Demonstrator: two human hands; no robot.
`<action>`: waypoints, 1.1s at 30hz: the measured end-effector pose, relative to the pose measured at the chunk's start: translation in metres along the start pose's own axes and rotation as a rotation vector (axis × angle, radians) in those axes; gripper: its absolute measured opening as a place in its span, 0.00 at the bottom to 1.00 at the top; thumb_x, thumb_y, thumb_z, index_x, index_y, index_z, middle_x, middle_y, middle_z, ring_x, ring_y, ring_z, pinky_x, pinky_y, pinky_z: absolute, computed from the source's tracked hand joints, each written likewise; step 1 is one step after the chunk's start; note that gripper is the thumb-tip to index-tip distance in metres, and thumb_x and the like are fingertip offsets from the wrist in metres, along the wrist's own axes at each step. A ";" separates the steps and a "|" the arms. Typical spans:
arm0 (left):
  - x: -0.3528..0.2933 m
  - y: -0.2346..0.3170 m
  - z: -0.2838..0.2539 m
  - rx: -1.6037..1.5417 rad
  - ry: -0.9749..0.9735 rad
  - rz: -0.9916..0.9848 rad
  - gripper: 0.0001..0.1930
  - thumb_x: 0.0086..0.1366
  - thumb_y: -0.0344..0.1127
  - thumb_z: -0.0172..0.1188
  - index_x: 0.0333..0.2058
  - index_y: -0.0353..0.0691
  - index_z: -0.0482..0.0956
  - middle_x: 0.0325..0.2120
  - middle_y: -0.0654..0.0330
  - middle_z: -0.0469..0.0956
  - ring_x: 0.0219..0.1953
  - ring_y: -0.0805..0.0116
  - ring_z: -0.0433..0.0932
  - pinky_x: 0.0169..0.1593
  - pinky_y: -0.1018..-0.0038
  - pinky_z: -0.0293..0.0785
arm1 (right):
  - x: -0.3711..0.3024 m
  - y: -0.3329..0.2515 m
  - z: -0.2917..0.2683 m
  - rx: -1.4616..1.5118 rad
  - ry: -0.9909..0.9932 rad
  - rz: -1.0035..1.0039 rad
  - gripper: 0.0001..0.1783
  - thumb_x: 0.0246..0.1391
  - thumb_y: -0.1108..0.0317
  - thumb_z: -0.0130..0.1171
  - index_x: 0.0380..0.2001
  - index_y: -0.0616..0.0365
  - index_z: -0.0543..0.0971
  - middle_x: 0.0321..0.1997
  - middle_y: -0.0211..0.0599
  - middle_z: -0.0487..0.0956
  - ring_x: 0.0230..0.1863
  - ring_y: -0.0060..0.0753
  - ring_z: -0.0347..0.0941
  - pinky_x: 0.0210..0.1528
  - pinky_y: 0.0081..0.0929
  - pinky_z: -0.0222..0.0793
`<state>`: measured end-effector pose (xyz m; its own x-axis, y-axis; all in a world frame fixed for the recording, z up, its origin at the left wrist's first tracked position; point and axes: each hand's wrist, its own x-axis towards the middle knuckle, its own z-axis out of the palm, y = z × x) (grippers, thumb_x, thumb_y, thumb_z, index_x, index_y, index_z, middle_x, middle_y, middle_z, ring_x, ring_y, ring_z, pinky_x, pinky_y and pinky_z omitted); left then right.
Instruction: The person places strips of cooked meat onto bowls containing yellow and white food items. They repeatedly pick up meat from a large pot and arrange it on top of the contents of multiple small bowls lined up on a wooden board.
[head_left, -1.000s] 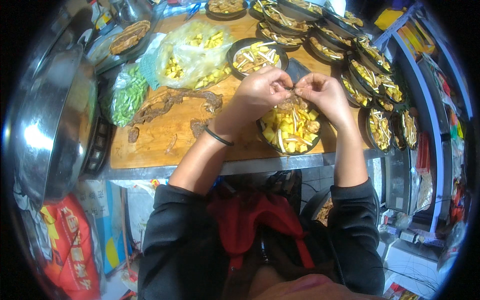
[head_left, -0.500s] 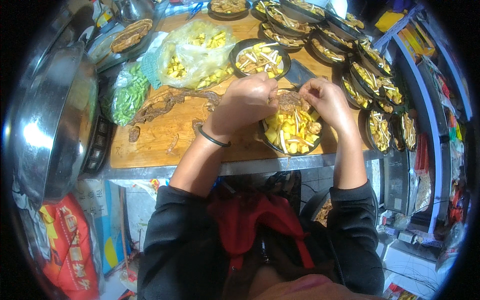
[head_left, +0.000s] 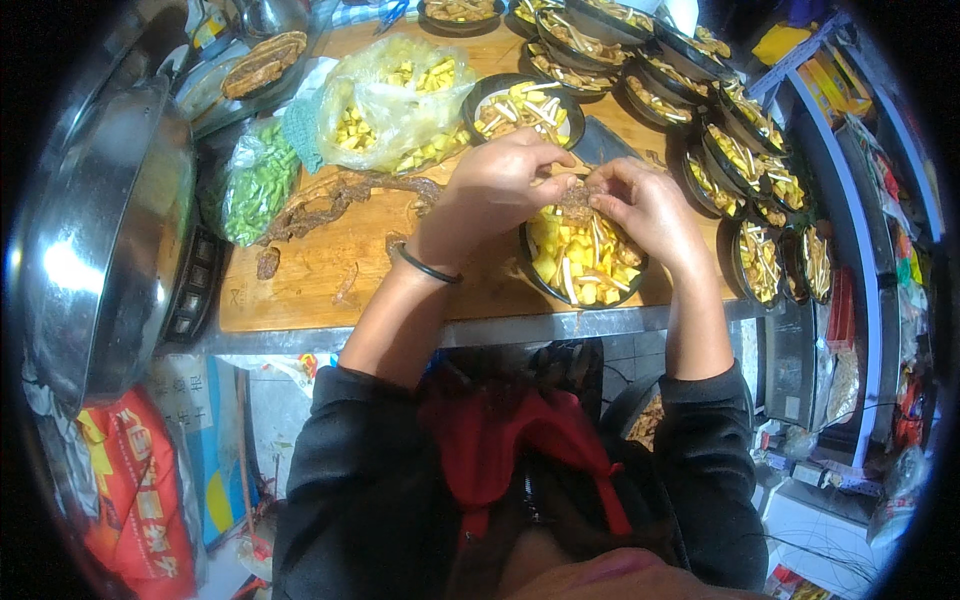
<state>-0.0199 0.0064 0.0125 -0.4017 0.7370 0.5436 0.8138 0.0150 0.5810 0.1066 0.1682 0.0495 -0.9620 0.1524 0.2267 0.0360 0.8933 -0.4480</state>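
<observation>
Both of my hands meet above the far side of a black bowl (head_left: pixel 541 287) at the table's near edge. Yellow cubes (head_left: pixel 582 243), which look like potato, and pale strips fill it. My left hand (head_left: pixel 503 185), a dark band on its wrist, is closed in a pinch on one side of a brown meat piece (head_left: pixel 574 198). On the other side, my right hand (head_left: pixel 643 207) pinches the same meat between thumb and fingers. Beyond them stands a second black bowl (head_left: pixel 574 108) of cubes and strips. Long strips of brown meat (head_left: pixel 325 208) lie on the wooden board (head_left: pixel 300 305) to the left.
A clear bag of yellow cubes (head_left: pixel 385 110) and a bag of green vegetables (head_left: pixel 262 185) lie at the left. Several filled bowls (head_left: pixel 735 155) crowd the far right, some stacked. A big metal pot (head_left: pixel 100 240) stands far left, beside a plate of meat (head_left: pixel 265 65).
My hands have come closer together over the bowl, the left one moving slightly right and away from me. The fingertips now nearly touch around the meat piece.
</observation>
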 end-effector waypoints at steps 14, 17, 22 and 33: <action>0.002 -0.006 0.012 -0.154 -0.078 -0.159 0.11 0.52 0.39 0.65 0.29 0.39 0.78 0.23 0.60 0.71 0.27 0.68 0.70 0.32 0.74 0.68 | 0.002 -0.004 0.003 0.186 0.034 0.127 0.07 0.48 0.69 0.60 0.31 0.59 0.76 0.27 0.43 0.77 0.30 0.42 0.75 0.33 0.32 0.69; 0.002 -0.005 0.012 -0.103 -0.070 -0.176 0.11 0.52 0.40 0.65 0.28 0.39 0.79 0.22 0.60 0.71 0.26 0.68 0.71 0.31 0.74 0.69 | 0.008 -0.005 0.006 0.170 0.029 0.127 0.08 0.46 0.70 0.60 0.31 0.59 0.76 0.25 0.42 0.77 0.28 0.39 0.75 0.33 0.30 0.70; 0.002 0.001 0.010 -0.057 -0.109 -0.266 0.10 0.51 0.40 0.64 0.28 0.41 0.78 0.28 0.55 0.76 0.32 0.59 0.77 0.36 0.67 0.73 | 0.018 -0.006 0.005 0.144 0.025 0.162 0.08 0.44 0.70 0.60 0.29 0.60 0.77 0.23 0.42 0.78 0.27 0.40 0.76 0.34 0.30 0.70; -0.002 -0.007 0.011 -0.050 -0.104 -0.098 0.09 0.57 0.37 0.60 0.32 0.39 0.80 0.30 0.55 0.76 0.37 0.58 0.75 0.41 0.68 0.72 | 0.014 -0.001 0.007 -0.103 0.005 0.081 0.09 0.47 0.67 0.59 0.32 0.59 0.80 0.34 0.47 0.79 0.35 0.47 0.76 0.37 0.37 0.71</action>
<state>-0.0203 0.0127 0.0008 -0.4300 0.7999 0.4186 0.7498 0.0582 0.6590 0.0912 0.1670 0.0471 -0.9535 0.2275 0.1976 0.1412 0.9167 -0.3738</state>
